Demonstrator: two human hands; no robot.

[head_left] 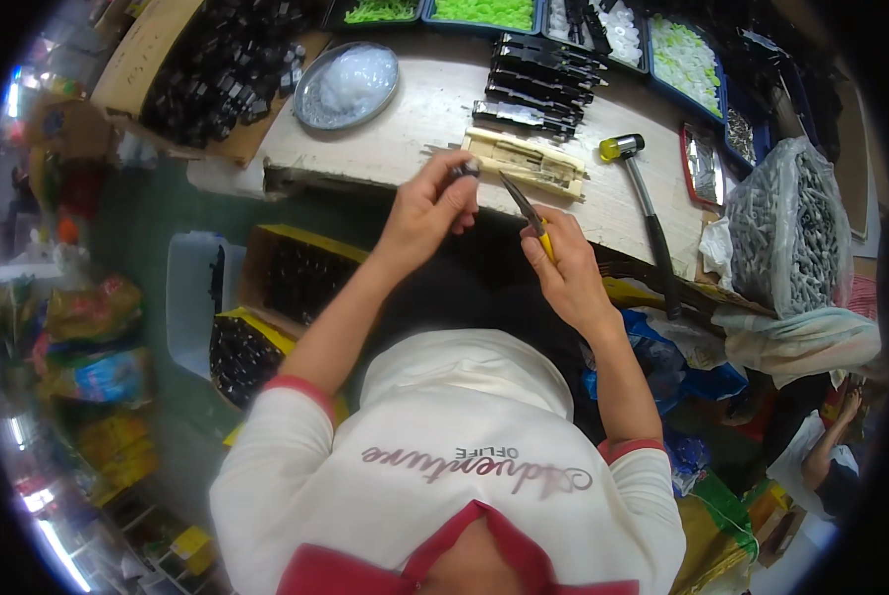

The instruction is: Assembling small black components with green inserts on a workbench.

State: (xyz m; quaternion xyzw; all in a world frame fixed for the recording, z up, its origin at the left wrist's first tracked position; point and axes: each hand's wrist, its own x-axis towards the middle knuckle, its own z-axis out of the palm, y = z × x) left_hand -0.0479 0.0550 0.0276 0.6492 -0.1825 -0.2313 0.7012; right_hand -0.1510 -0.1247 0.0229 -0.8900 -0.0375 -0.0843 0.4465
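Observation:
My left hand [431,210] is pinched on a small dark part [466,170], too small to make out its kind, just over the table's front edge. In my right hand [565,266] are yellow-handled pliers [530,213], their narrow jaws pointing up and left toward the left hand but apart from it. Right beyond both hands lies a cream-coloured slotted fixture [529,162] on the table. Behind it several black strip-shaped parts [538,84] lie side by side in a stack.
A mallet [651,213] with a yellow-and-black head lies right of the fixture. At the left are a grey dish [346,86] of whitish material and a box of black parts [226,74]. Trays of green pieces [484,12] line the back. A bag of grey parts [789,226] stands right.

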